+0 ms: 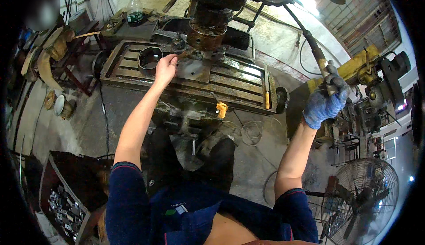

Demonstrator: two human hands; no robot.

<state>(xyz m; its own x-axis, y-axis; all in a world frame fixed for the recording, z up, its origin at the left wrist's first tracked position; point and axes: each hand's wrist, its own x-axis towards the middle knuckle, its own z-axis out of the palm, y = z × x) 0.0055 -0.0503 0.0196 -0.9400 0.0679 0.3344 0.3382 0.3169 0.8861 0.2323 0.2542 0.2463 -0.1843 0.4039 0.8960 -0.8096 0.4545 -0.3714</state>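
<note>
Nearest the viewer, at the lower right, a round wire-guarded floor fan (361,196) stands on the concrete floor, and at the lower left a dark open crate of small metal parts (66,205) sits beside the person's dark blue sleeve. Farther out at right, the right hand (325,101), in a blue knitted glove, is closed around the end of the long dark steel feed lever (310,41) that slopes up and left to the drill head; the lever looks rigid and heavy enough to need a full-palm grip at its far end, where leverage is greatest, and the glove should limit slipping on oily metal. At centre, the bare left hand (165,70) lies on the rusty slotted cast-iron machine table (239,83), its fingers bent down at the left edge of a flat grey steel plate (193,70) lying under the corroded spindle housing (206,34); whether they pinch the plate or only press on it cannot be told. The plate appears stiff, dense and sharp-edged, best steadied flat from its edge, clear of the spindle. A dark steel ring (149,59) stands just left of the hand, and a clear plastic bottle (134,11) stands on the far bench
</note>
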